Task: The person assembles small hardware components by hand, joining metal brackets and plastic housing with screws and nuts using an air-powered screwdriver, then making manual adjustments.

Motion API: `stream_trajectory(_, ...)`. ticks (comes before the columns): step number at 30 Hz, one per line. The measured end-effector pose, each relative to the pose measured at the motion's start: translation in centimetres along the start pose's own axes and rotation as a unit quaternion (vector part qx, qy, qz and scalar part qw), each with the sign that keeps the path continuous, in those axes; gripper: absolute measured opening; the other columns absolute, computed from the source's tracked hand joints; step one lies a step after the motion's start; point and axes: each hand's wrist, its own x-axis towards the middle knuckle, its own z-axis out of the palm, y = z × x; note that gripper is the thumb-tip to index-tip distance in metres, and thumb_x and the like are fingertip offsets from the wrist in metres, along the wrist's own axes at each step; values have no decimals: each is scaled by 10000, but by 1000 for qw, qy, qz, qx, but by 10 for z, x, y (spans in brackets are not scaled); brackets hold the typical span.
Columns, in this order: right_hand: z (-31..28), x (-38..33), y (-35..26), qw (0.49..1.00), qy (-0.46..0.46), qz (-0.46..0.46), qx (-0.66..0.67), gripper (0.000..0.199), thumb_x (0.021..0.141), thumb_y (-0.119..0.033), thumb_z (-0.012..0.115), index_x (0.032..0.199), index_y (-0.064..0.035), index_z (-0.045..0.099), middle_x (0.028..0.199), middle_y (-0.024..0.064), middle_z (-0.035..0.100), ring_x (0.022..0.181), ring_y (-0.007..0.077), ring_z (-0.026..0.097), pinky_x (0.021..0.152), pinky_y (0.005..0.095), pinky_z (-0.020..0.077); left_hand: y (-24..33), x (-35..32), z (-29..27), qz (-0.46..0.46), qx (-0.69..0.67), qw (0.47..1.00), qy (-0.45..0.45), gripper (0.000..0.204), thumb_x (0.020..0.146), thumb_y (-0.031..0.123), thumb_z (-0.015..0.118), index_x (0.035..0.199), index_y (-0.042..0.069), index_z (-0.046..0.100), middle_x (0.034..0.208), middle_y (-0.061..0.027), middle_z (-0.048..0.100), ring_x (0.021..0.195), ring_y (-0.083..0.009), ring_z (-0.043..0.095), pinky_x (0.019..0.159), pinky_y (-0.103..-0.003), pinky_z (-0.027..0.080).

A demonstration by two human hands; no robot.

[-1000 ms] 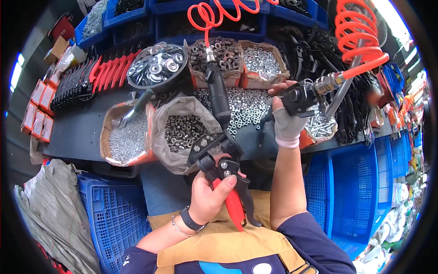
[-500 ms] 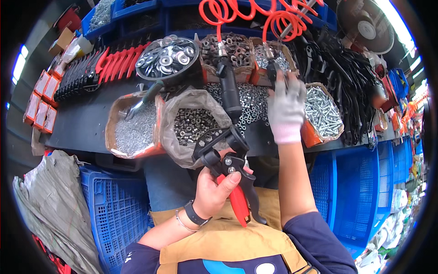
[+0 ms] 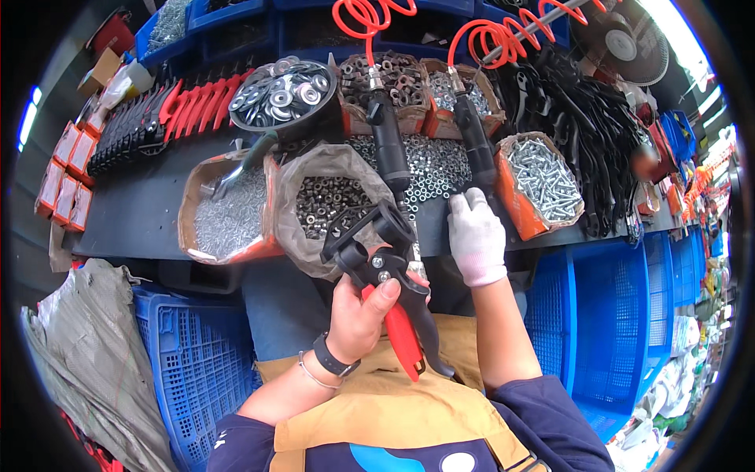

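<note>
Seen from the head camera, a worker in a mustard apron sits at the near edge of a dark workbench (image 3: 141,212) crowded with hardware. The bare left hand (image 3: 363,315) is wrapped firmly around the red handle of one black plier-type hand tool (image 3: 385,271), its head raised just above the bench's near edge and its two handles angled down toward the apron. The right hand (image 3: 476,236), in a white glove, rests palm-down at the near edge, fingers loosely curled and closed on nothing, its fingertips at the lower end of one of two black pneumatic tools (image 3: 476,145) that lie side by side near the bench's middle. The other pneumatic tool (image 3: 389,149) lies just to its left; each is fed by one orange coiled air hose (image 3: 495,35) from the far edge. Around them stand one open bag of dark nuts (image 3: 326,200) at the near edge just beyond the hand tool, one box of small silver fasteners (image 3: 228,216) to its left, one round black bowl of washers (image 3: 283,90) farther back, and one orange box of bolts (image 3: 543,181) toward the right edge. One blue plastic crate (image 3: 197,354) stands below the near edge on the left
</note>
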Motion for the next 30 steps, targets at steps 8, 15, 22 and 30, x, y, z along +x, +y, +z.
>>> stream_trajectory(8,-11,-12,14,985,-23,-128,112,141,787,-89,591,925,-86,620,912,78,563,803,253,617,644,365,520,1,-2,-3,7,1,1000,-2,578,903,305,623,1310,-35,393,981,-204,645,849,-267,669,777,-390,564)
stream_trajectory(15,-17,-1,6,985,-82,-49,146,142,792,-133,627,922,-77,619,894,112,585,791,305,622,677,412,517,1,0,-2,13,-24,1000,-10,547,909,285,617,1299,-32,403,971,-192,647,853,-266,666,775,-386,562)
stream_trajectory(22,-5,17,15,983,5,38,181,122,854,-150,604,925,-54,626,914,150,620,799,346,635,718,430,521,3,-2,2,12,-24,1000,-7,541,910,289,616,1294,-29,406,963,-179,643,876,-259,660,765,-376,564)
stream_trajectory(30,-4,37,-11,991,-114,60,-43,120,870,-141,525,876,-52,606,837,142,658,721,305,686,639,391,565,1,0,-5,8,-19,1000,-22,582,901,329,624,1307,-26,405,974,-197,639,847,-263,667,780,-377,560)
